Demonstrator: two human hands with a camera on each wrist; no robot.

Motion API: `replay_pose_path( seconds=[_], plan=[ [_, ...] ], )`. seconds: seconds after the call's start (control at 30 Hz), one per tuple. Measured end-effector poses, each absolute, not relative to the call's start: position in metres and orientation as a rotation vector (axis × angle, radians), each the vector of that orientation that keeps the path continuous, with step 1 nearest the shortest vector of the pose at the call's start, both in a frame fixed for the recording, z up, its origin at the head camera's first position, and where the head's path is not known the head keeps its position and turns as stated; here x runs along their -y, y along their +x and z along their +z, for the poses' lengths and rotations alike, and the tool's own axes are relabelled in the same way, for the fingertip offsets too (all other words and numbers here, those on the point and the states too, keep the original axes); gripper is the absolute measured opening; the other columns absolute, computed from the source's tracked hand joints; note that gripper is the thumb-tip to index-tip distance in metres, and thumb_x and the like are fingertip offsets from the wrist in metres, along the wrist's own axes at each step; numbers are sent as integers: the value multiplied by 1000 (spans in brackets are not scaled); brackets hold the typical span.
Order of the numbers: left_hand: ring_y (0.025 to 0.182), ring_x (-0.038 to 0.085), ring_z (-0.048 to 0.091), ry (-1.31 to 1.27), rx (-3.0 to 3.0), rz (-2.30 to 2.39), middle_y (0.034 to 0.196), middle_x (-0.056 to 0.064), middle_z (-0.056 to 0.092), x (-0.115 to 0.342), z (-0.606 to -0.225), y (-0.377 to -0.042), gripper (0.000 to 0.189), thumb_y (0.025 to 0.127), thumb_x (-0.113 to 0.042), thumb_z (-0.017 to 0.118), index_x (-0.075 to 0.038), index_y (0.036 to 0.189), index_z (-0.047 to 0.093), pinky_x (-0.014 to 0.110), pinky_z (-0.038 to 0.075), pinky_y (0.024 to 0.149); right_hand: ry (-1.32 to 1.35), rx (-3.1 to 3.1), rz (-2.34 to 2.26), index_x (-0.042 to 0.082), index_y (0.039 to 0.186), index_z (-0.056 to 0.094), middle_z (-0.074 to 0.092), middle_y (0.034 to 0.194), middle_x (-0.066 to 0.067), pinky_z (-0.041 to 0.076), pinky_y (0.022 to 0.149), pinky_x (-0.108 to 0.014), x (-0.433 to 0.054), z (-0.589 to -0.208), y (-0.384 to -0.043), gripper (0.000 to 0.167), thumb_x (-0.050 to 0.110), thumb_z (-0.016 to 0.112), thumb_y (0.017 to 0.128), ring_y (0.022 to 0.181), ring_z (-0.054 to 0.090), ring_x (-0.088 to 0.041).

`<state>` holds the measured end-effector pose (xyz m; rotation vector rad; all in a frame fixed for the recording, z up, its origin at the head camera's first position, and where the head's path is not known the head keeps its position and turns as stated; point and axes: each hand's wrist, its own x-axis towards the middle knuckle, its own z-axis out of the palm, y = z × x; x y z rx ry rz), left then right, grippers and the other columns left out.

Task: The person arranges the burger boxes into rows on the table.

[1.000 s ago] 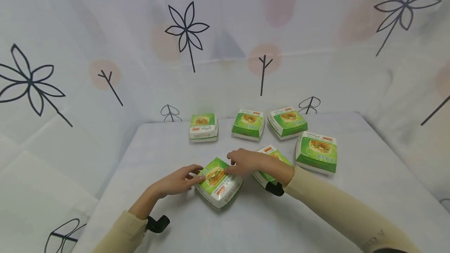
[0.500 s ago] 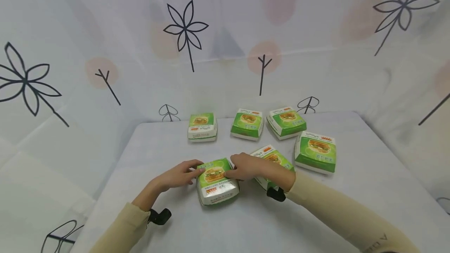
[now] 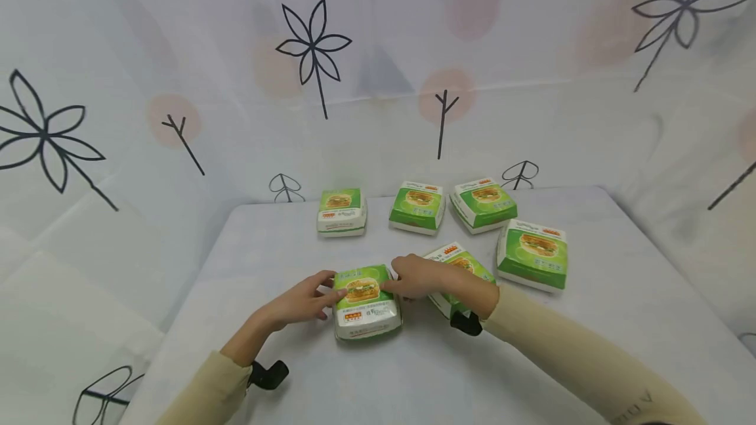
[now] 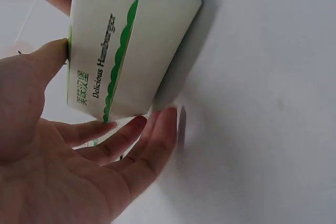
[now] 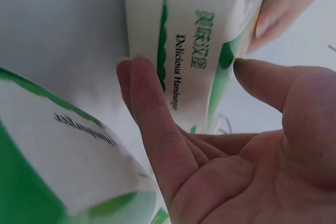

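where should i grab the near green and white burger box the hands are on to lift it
Take the green and white cardboard burger box by its two opposite white side walls, one hand from the left and one from the right, probably. It lies flat and closed on the white table, so the sides are free. The left hand and right hand already flank it, thumbs on the lid, fingers by the base.

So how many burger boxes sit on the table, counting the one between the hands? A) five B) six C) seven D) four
B: the box between the hands, one behind the right hand, and four farther back.
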<state>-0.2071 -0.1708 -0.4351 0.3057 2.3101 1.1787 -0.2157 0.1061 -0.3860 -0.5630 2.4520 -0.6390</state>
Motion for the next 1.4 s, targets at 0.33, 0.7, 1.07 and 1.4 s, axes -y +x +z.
replay_pose_path(
  seconds=[0.33,0.7,1.07,1.4],
  plan=[
    [119,30,61,298,-2215,1277,148,20,44,171,-441,-214,67,104,-42,60,-7,155,37,40,60,86,-525,-2461,-717,5,97,60,68,80,-11,46,61,-28,-107,-393,-207,30,34,60,104,65,59,-15],
    [116,29,62,306,-2215,1310,147,21,44,174,-437,-212,65,105,-39,59,-5,155,36,41,61,86,-502,-2422,-873,-1,109,61,64,94,-7,51,70,-31,-106,-397,-210,32,30,64,103,81,65,-18],
    [119,31,62,294,-2267,1334,151,23,41,184,-428,-220,67,106,-39,58,-4,157,32,39,60,88,-481,-2442,-926,-1,117,61,67,93,-5,50,73,-33,-92,-391,-216,35,31,61,104,81,68,-17],
    [112,26,65,269,-2324,1309,155,22,38,200,-425,-230,75,105,-52,52,-8,161,27,51,49,104,-475,-2443,-1027,-3,117,60,68,96,-8,53,75,-33,-76,-396,-233,38,33,62,103,86,73,-25]
  ],
)
